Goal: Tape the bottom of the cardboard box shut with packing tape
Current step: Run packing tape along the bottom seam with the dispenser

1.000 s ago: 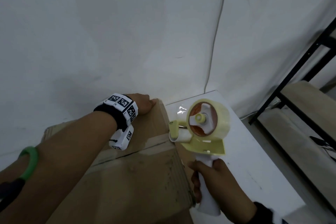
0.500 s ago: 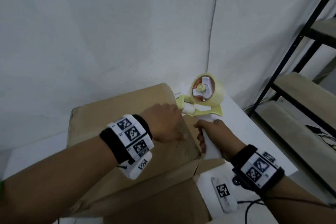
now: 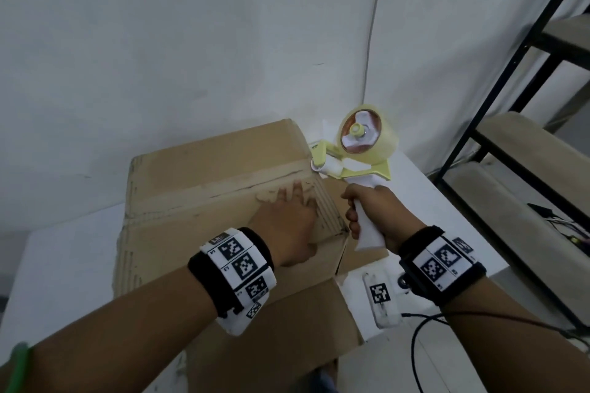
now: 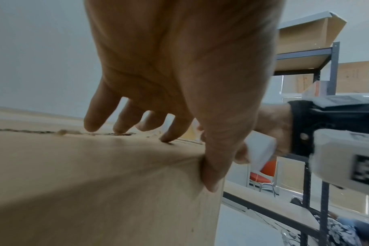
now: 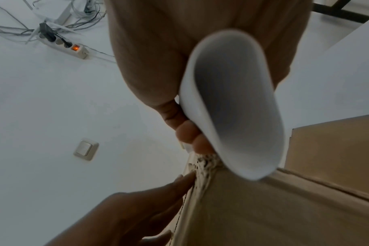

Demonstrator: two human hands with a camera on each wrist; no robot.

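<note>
A brown cardboard box (image 3: 198, 188) stands upside down on a white table (image 3: 60, 265), its bottom flaps meeting along a ragged centre seam (image 3: 223, 193). My left hand (image 3: 287, 217) lies flat on the box top near the right end of the seam, fingers spread and thumb over the front edge (image 4: 211, 166). My right hand (image 3: 373, 214) grips the white handle (image 5: 232, 103) of a yellow tape dispenser (image 3: 360, 150) carrying a clear tape roll. The dispenser's roller sits against the box's right edge at the seam.
A black metal shelving unit (image 3: 498, 86) with wooden boards stands to the right. An open box flap (image 3: 287, 329) hangs towards me at the front. A white cable (image 3: 372, 25) runs down the wall behind. A power strip (image 5: 65, 46) lies on the floor.
The view has dropped lower over the box. My left hand slid from the far corner to the right end of the seam and flattened. The dispenser moved in against the box's right edge.
</note>
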